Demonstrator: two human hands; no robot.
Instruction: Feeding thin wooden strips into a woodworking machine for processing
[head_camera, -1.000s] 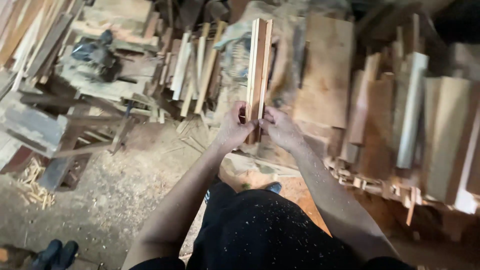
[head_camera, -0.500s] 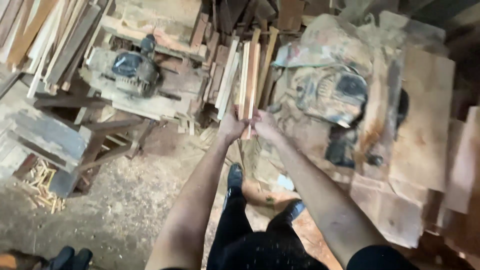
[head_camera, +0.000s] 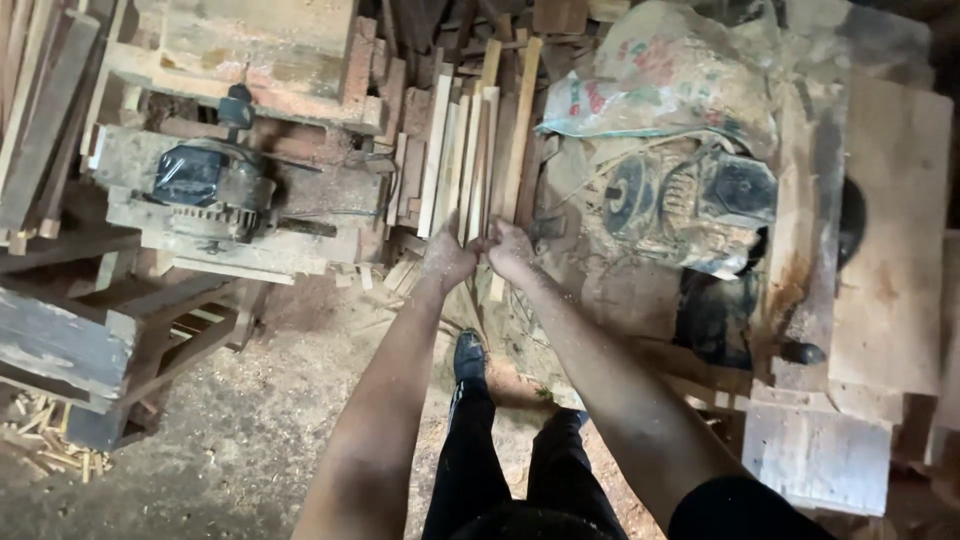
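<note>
wooden slats (head_camera: 478, 160) stand upright, leaning away; both hands' fingers (head_camera: 478, 243) pinch their lower ends.

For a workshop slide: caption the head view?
Both hands, left hand and right hand, grip thin pale wooden slats standing among sawdust-covered machines.

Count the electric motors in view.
2. One motor sits on the wooden bench at left, left of the slats that the left hand and right hand grip. A dusty second motor lies right, below the sack. Others may be hidden.
</note>
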